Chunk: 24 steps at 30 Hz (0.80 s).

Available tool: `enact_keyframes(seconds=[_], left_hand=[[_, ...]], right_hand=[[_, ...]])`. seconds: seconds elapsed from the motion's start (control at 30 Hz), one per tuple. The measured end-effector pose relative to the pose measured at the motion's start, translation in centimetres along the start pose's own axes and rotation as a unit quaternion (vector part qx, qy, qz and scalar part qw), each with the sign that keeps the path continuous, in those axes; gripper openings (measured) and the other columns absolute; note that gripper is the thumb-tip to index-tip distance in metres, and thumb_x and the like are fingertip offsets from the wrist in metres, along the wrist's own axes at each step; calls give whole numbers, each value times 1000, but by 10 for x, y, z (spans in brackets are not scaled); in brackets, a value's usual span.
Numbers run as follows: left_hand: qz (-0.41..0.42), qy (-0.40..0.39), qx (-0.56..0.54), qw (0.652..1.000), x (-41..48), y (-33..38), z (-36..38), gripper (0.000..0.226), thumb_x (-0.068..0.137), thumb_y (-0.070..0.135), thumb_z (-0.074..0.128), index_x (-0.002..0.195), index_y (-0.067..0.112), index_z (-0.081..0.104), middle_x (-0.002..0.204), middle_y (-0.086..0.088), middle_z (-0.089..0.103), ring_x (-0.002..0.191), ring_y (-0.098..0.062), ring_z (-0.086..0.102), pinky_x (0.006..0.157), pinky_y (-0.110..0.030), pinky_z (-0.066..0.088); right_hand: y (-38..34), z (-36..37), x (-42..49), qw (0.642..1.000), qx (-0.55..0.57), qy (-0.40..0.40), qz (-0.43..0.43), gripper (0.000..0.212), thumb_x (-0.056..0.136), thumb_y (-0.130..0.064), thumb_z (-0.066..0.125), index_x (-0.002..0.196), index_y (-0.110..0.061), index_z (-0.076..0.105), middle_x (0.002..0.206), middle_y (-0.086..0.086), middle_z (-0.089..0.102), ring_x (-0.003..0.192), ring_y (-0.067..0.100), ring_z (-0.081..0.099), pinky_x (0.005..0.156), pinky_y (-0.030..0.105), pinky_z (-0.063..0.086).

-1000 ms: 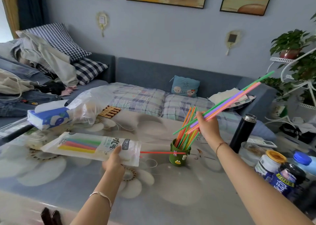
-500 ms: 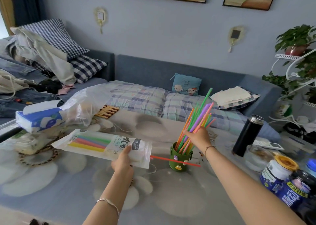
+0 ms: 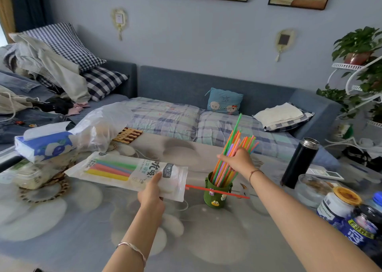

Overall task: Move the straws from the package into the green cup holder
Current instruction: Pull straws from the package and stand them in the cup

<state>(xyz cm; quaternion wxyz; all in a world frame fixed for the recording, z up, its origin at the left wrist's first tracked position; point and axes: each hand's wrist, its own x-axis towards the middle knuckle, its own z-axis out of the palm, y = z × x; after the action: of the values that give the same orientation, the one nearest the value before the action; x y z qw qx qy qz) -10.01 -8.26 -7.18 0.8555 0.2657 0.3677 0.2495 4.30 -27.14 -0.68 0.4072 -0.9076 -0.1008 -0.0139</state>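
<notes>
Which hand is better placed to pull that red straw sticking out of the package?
Right. The left hand is holding the package; the right hand, at the cup holder, is nearest the red straw.

The lower ends of the bundled coloured plastic straws are hidden inside the small green cup holder, and their middles are covered by the right hand. The left hand's fingers are partly concealed under the clear plastic straw package — its print is too blurred to be read. The blue-labelled jars are cut off by the right edge.
</notes>
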Motion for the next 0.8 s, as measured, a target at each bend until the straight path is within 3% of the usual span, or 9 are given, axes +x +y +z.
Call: enact_keyframes(seconds=[0.13,0.27,0.33,0.4,0.43,0.5,0.57,0.67,0.8], left_hand=[[-3,-3,-1,1000,-1,2,-1,65,75,9,77,134,4,50,126,-13,64,96,-26,64,96,-41,52],[-4,-3,2,1000,-2,3,0,66,75,10,77,135,4,48,126,-12,64,96,-26,64,94,-38,53],[-6,-1,0,1000,-2,4,-1,68,75,9,77,136,4,47,127,-13,63,97,-26,64,92,-37,53],[-6,2,1,1000,-1,5,-1,69,75,10,77,137,5,46,127,-13,63,98,-27,64,92,-37,53],[-5,2,1,1000,-1,5,-1,70,75,10,78,137,5,45,127,-13,63,98,-27,64,92,-37,53],[-5,2,2,1000,-1,7,0,71,75,11,78,138,6,44,127,-13,62,97,-26,63,92,-37,53],[-4,3,4,1000,-3,8,1,71,75,11,78,138,6,44,127,-13,62,96,-26,63,93,-37,53],[-3,5,3,1000,-4,10,0,71,75,10,78,138,5,44,128,-13,62,97,-26,63,94,-38,53],[-1,2,0,1000,-4,13,-1,69,75,10,78,136,5,47,126,-13,63,95,-27,63,89,-37,52]], right_hand=[[-3,-4,4,997,30,73,-15,38,80,-33,69,59,-18,41,57,1,50,54,19,54,61,33,49],[-2,-2,3,1000,-14,5,22,32,81,-28,69,65,-10,48,59,7,57,51,18,56,66,36,54],[-5,-4,0,1000,-2,-10,14,25,81,-25,69,84,-4,57,70,7,62,56,16,59,69,37,57],[-12,-11,-3,999,31,39,-22,48,81,-25,70,119,-5,50,95,4,61,73,17,61,70,33,53],[-15,-15,-3,994,35,87,-47,58,80,-26,71,128,-10,44,106,2,59,82,17,59,72,34,51],[-20,-23,-1,977,22,184,-107,69,76,-27,74,134,-15,37,122,5,57,98,21,58,82,40,51],[-19,-28,3,959,-8,229,-166,81,74,-26,76,140,-16,30,136,8,49,120,25,49,100,43,43],[-18,-37,9,956,-62,214,-189,94,73,-28,77,146,-15,20,151,9,33,139,25,30,114,41,26],[-17,-46,23,972,-119,121,-163,99,74,-38,74,149,-17,14,157,8,19,145,25,18,117,44,20]])
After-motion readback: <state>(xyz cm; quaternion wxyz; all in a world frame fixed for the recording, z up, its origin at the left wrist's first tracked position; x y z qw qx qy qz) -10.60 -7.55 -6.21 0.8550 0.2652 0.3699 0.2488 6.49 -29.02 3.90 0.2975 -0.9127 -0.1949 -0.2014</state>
